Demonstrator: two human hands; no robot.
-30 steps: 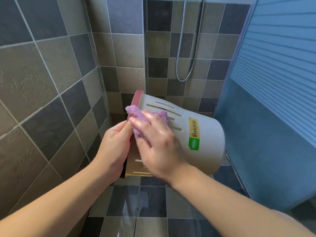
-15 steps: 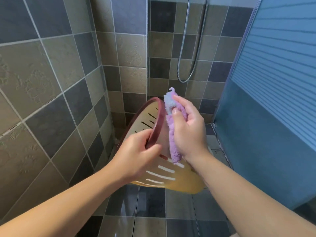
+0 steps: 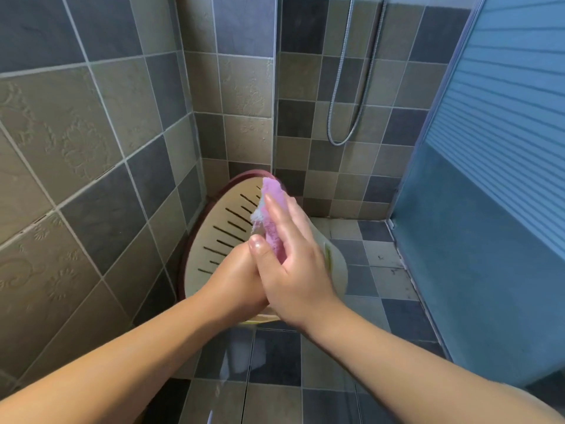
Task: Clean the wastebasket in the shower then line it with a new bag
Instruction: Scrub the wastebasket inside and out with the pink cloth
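- The cream plastic wastebasket with slotted sides and a dark red rim [image 3: 220,237] is up off the tiled shower floor [image 3: 397,316], tipped on its side with its rim toward the corner where the tiled walls [image 3: 91,148] meet.
- The left hand [image 3: 235,286] is at the basket's near side, low down; the other hand covers its fingers, so how they lie on the basket cannot be told.
- The right hand [image 3: 293,264] lies over the left one, its fingers [image 3: 275,209] long and nearly straight, thumb up beside them.
- Under those fingers sits a pink-purple cleaning cloth with a pale frayed edge [image 3: 272,206], pressed flat against the basket's wall, its top end reaching up near the red rim.
- A yellow and green label [image 3: 328,255] peeks out on the basket just right of the right hand.
- Behind, a metal shower hose [image 3: 342,117] hangs in a loop on the back wall, and a blue shower door panel [image 3: 489,148] stands along the floor's right edge.
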